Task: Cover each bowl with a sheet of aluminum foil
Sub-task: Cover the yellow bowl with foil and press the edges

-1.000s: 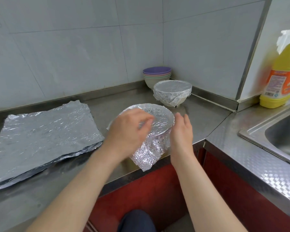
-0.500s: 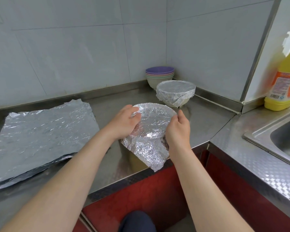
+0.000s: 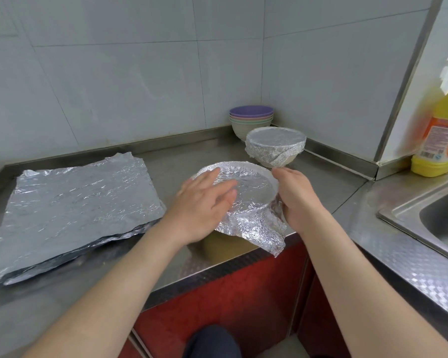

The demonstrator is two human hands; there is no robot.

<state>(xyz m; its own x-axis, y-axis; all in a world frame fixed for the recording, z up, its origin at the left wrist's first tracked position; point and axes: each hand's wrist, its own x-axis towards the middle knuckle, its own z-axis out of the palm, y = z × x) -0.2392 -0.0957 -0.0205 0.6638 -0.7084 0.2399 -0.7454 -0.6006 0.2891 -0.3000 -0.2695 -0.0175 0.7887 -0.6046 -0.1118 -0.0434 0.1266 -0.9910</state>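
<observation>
A beige bowl point(image 3: 223, 245) stands near the counter's front edge with a sheet of foil point(image 3: 251, 192) draped over its top. One foil corner hangs loose past the counter edge. My left hand point(image 3: 204, 205) lies flat on the foil over the bowl's left rim, fingers spread. My right hand point(image 3: 298, 197) cups the bowl's right side and presses the foil against it. Behind stands a second bowl point(image 3: 276, 147) wrapped in foil. A stack of bare coloured bowls point(image 3: 251, 120) sits in the corner.
A pile of flat foil sheets point(image 3: 73, 202) lies on the steel counter point(image 3: 181, 156) to the left. A sink point(image 3: 440, 218) is at the right, with a yellow detergent bottle point(image 3: 440, 140) behind it. Tiled walls close the back and corner.
My left hand slid from the bowl's left side onto the foil top. My right hand shifted further around the right side. The foil lies tighter over the rim.
</observation>
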